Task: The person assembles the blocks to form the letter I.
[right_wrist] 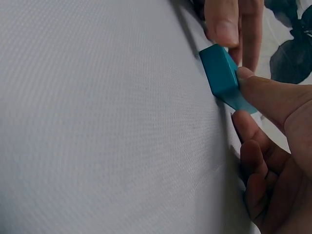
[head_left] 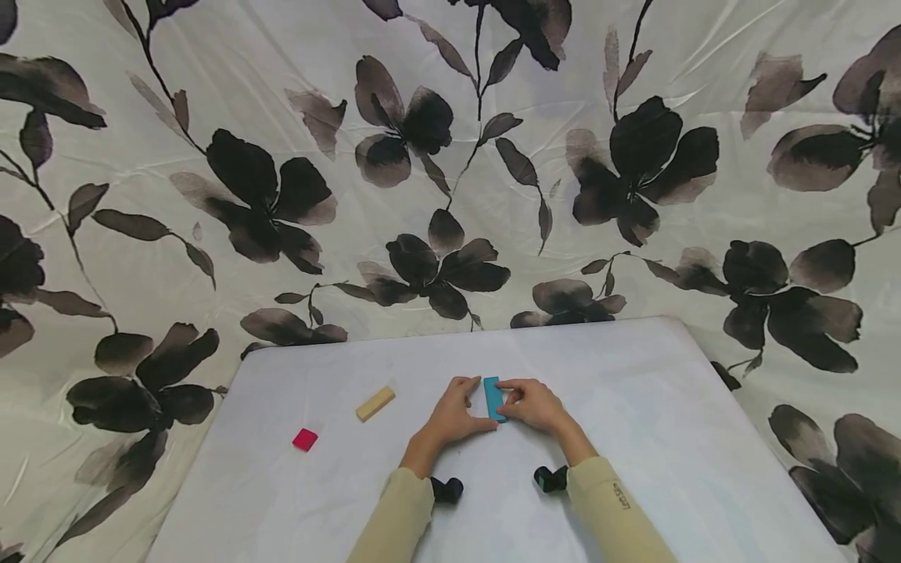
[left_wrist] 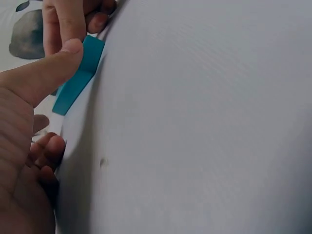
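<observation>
A blue rectangular block [head_left: 494, 399] stands on the white table between the two hands, its long side pointing away from the person. My right hand [head_left: 536, 404] pinches it from the right, with the thumb [right_wrist: 265, 95] against its side and the other fingers loosely bent. On the other side, my left hand [head_left: 456, 410] frames the block with thumb and index finger spread apart. The left thumb [left_wrist: 53, 70] lies right at the block's near end, and the left index fingertip comes close to its far end. Left-hand fingers partly hide the block in the left wrist view.
A yellow wooden block [head_left: 375, 403] lies left of the hands, and a red square block [head_left: 305, 439] is farther left and nearer. The white table [head_left: 633, 407] ends at a back edge against a floral cloth [head_left: 436, 188]. Black wrist cameras hang inside both sleeves.
</observation>
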Demonstrator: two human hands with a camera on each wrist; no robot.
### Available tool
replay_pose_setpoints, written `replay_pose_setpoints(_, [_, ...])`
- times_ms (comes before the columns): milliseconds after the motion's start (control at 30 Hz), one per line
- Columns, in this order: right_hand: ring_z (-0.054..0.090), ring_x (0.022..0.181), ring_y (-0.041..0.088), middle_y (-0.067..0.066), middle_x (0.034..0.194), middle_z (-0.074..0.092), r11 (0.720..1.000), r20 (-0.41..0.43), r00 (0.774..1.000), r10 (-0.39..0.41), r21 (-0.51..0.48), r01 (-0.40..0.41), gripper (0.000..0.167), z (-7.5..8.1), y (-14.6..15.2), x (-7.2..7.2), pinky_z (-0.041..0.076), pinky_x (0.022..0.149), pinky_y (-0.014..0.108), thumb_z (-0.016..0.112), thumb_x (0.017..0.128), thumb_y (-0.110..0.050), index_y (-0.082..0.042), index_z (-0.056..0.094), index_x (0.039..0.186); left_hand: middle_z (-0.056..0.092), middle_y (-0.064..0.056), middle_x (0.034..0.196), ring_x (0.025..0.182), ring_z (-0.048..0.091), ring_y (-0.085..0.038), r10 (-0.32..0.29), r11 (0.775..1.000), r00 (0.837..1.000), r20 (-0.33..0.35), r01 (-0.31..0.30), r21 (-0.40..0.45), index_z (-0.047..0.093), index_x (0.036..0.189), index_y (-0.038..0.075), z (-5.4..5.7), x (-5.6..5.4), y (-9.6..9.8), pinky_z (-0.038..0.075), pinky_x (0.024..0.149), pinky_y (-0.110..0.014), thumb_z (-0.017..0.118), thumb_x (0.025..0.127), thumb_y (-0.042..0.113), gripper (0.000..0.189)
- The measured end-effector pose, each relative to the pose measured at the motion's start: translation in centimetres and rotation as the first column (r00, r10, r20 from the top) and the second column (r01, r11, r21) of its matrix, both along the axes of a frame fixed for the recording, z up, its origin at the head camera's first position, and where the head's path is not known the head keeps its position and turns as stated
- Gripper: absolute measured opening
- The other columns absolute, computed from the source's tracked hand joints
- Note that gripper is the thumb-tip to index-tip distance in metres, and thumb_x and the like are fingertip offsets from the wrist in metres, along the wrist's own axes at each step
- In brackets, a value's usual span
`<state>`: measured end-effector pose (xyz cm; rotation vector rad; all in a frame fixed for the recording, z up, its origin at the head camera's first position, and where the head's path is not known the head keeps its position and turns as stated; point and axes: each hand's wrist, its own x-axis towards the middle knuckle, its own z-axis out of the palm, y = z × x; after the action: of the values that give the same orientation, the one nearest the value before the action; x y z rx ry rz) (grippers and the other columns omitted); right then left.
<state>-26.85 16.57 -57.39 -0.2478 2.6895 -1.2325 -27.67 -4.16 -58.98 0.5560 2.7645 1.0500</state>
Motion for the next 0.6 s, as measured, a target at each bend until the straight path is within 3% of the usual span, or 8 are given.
replay_pose_setpoints(233, [0.053, 0.069, 0.013, -0.008, 0.074, 0.061, 1.000, 0.022, 0.999, -0.026, -0.012, 0.026, 0.047, 0.1, 0.1, 0.0, 0.039, 0.070, 0.034, 0.081, 0.080, -0.025, -0.021, 0.067, 0.125, 0.049, 0.000, 0.110, 0.084, 0.045, -0.013, 0.040, 0.999, 0.999, -0.016, -0.040, 0.003, 0.053, 0.138, 0.010, 0.1, 1.5, -2.1, 0.040, 0.070, -0.030, 0.081, 0.078, 0.041, 0.074])
replay_pose_setpoints(433, [0.052, 0.068, 0.013, -0.008, 0.074, 0.061, 1.000, 0.028, 0.999, -0.019, -0.021, 0.020, 0.048, 0.1, 0.0, -0.1, 0.038, 0.068, 0.033, 0.081, 0.080, -0.025, -0.020, 0.067, 0.125, 0.053, 0.001, 0.113, 0.087, 0.048, -0.013, 0.057, 0.997, 0.998, -0.025, -0.056, 0.043, 0.056, 0.136, 0.013, 0.8, 2.8, -3.6, 0.041, 0.073, -0.032, 0.077, 0.084, 0.034, 0.060])
replay_pose_setpoints(600, [0.053, 0.067, 0.014, -0.007, 0.073, 0.062, 0.999, 0.031, 0.999, -0.016, -0.035, 0.018, 0.048, 0.1, -0.1, -0.1, 0.039, 0.067, 0.033, 0.082, 0.079, -0.024, -0.019, 0.067, 0.125, 0.056, -0.001, 0.115, 0.094, 0.053, -0.013, 0.100, 0.993, 0.990, -0.096, -0.094, 0.069, 0.062, 0.129, 0.014, 1.0, 3.8, -5.3, 0.045, 0.080, -0.036, 0.073, 0.088, 0.027, 0.045])
